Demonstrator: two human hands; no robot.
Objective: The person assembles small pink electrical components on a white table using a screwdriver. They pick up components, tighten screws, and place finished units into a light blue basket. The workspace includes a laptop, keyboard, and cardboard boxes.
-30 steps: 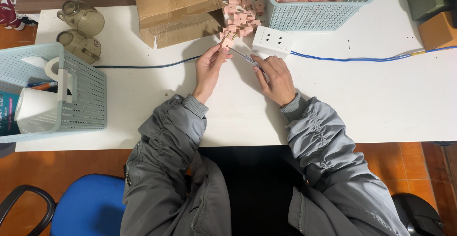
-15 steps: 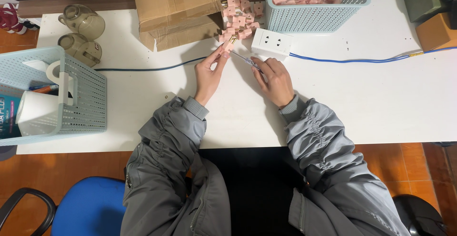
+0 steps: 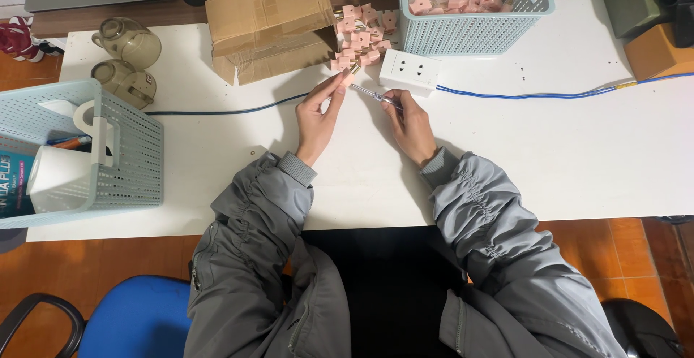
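Note:
My left hand [image 3: 319, 112] pinches a small pink plug adapter [image 3: 348, 78] with brass pins at its fingertips. My right hand [image 3: 410, 121] grips a thin screwdriver [image 3: 372, 94] whose tip points left toward that adapter. Just beyond the hands lies a loose pile of the same pink adapters [image 3: 361, 31] on the white table [image 3: 564, 148]. A white socket block [image 3: 410, 70] sits right behind my right hand.
A torn cardboard box [image 3: 269, 26] lies at the back left of the pile. A light-blue basket [image 3: 470, 4] holds more pink adapters. A blue cable [image 3: 549, 95] runs right. Another blue basket [image 3: 79, 152] with a white mug stands at left, near two glass jugs [image 3: 124, 60].
Both hands have stayed near the pile; the left hand has lifted the pink adapter slightly away from it, and the screwdriver tip has come closer to it.

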